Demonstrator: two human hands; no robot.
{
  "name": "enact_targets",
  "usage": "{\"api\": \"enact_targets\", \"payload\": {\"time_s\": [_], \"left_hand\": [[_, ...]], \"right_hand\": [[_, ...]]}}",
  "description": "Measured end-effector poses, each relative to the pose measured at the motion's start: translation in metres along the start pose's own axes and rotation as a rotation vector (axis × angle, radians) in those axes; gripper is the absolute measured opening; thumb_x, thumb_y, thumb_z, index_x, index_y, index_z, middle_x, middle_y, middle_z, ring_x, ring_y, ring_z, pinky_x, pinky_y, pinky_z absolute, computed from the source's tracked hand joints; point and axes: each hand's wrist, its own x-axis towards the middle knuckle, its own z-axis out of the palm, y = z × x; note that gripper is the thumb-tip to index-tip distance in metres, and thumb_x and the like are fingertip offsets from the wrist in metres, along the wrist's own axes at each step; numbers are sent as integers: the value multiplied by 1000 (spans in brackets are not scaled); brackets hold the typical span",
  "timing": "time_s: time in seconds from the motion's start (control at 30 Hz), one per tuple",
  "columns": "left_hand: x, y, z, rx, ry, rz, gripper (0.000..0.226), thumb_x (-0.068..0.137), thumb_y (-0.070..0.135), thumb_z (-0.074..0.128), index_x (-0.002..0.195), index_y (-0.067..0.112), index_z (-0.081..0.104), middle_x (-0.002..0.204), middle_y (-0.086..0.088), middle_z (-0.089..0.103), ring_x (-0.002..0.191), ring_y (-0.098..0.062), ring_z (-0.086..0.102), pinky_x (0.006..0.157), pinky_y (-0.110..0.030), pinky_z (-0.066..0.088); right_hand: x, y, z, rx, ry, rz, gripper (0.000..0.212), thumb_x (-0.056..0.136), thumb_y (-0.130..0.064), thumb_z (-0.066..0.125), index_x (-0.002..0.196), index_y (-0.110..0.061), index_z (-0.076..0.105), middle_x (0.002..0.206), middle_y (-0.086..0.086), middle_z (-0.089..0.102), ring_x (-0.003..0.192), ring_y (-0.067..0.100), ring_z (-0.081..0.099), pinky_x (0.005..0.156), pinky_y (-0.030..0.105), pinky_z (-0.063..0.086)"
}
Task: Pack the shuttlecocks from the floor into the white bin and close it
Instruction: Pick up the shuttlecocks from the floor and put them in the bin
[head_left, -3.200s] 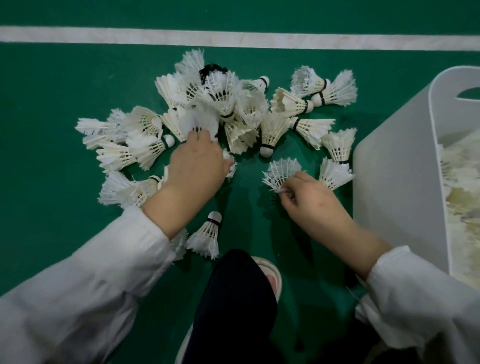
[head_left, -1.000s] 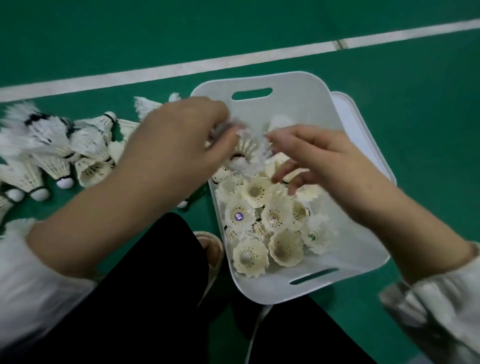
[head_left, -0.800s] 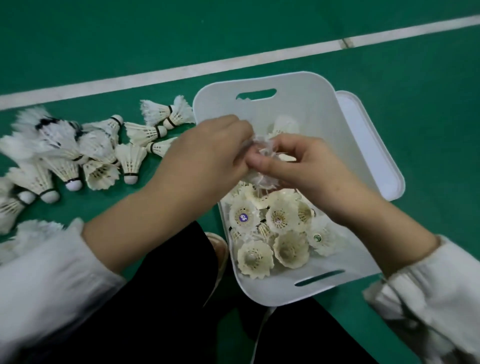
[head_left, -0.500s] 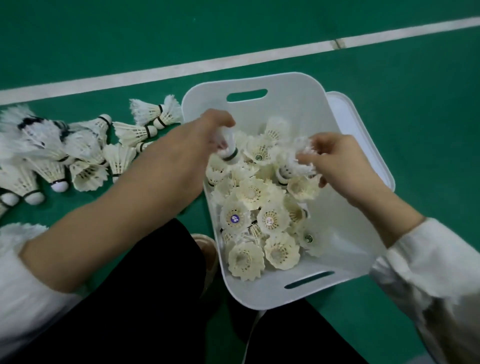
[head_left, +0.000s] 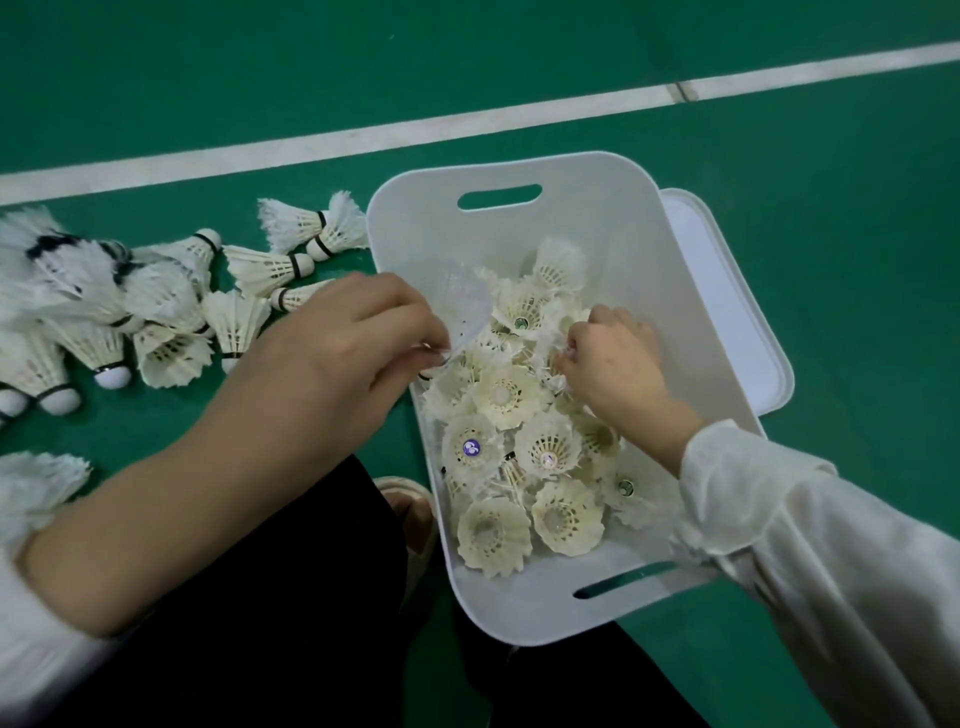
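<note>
far left on the green floor (head_left: 156, 78): loose shuttlecocks (head_left: 171, 312) in a heap, lying on their sides, corks pointing various ways, a white line (head_left: 467, 124) running behind them. next, the left hand (head_left: 353, 343), reaching to the left rim of the white bin (head_left: 519, 618), fingers curled, thumb and fingertips pinching a blurred shuttlecock (head_left: 467, 306) just over that rim. below the forearm, a black trouser leg (head_left: 285, 597) and a pale shoe (head_left: 410, 509) just beside the bin's left wall. in the middle, the bin itself, standing open on the floor, holding a pile of packed shuttlecocks (head_left: 504, 400), mostly feathers up. then the right hand (head_left: 613, 364), down among them, fingers curled tight, tips closed on white feathers at the top of the pile. rightmost, the lid (head_left: 727, 312), lying flat, partly hidden behind the bin's right wall.
</note>
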Motion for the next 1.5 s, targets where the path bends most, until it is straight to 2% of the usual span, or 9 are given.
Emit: {"api": "enact_targets", "payload": {"time_s": [0.13, 0.23, 0.3, 0.4, 0.73, 0.93, 1.1, 1.33, 1.5], "left_hand": [[2, 1, 2, -10, -12, 10, 15, 88, 23, 55, 88, 11, 66, 88, 1, 61, 82, -19, 55, 73, -26, 41], [3, 2, 4, -26, -35, 26, 17, 90, 23, 53, 88, 11, 65, 86, 1, 61, 81, -20, 56, 74, -23, 39], [5, 2, 6, -31, -34, 51, 17, 90, 22, 53, 88, 10, 65, 84, 0, 62, 80, -21, 56, 75, -23, 39], [6, -1, 9, -44, -24, 66, 19, 90, 23, 51, 86, 9, 63, 82, -1, 61, 78, -19, 54, 72, -24, 39], [9, -20, -10, -108, 88, -86, 23, 93, 30, 48, 103, 14, 60, 98, 9, 55, 87, 2, 44, 80, -3, 30], [-16, -62, -18, 82, -137, -297, 24, 90, 35, 44, 105, 21, 56, 92, 7, 59, 82, -13, 54, 68, -28, 39], [-48, -78, 6, 129, -305, -312, 22, 89, 33, 45, 104, 21, 56, 91, 4, 61, 83, -21, 59, 68, -38, 50], [-46, -80, 37, 140, -312, -306, 29, 91, 26, 49, 119, 20, 50, 115, 0, 53, 98, -24, 56, 73, -36, 46], [-21, -93, 75, 95, -365, -308, 53, 93, 27, 47, 142, 20, 29, 135, -8, 40, 100, -35, 57, 68, -38, 43]], "right_hand": [[-5, -4, -26, 217, -255, 118, 32, 85, -38, 60, 75, -7, 60, 80, 7, 54, 87, 29, 55, 71, 33, 46], [-17, -9, -68, 419, -210, 137, 39, 84, -39, 63, 111, -11, 62, 111, 5, 64, 98, 22, 61, 82, 30, 46], [-32, -17, -91, 530, 12, -39, 37, 84, -33, 63, 119, -23, 57, 117, -5, 57, 92, 10, 60, 82, 25, 46], [-51, -41, -104, 696, -120, -357, 48, 79, -27, 70, 123, -33, 53, 110, -13, 51, 83, 3, 57, 77, 18, 50], [-36, -40, -75, 576, 143, -277, 13, 83, -26, 66, 82, -13, 67, 91, -4, 51, 73, 8, 53, 74, 26, 44], [-38, -25, -41, 192, 77, -286, 20, 87, -31, 60, 94, -14, 68, 102, 3, 54, 95, 21, 52, 69, 31, 44], [-37, -35, 0, -81, -34, -431, 20, 62, -17, 82, 59, -9, 63, 72, 7, 56, 63, 25, 56, 45, 29, 45], [-50, -42, -32, -27, -148, -337, 36, 90, -32, 53, 124, -20, 50, 137, 2, 32, 122, 21, 38, 93, 34, 42], [-63, -75, -88, 114, -29, -453, 24, 91, -29, 48, 110, -20, 60, 112, -1, 57, 102, 19, 56, 81, 32, 43]]}}
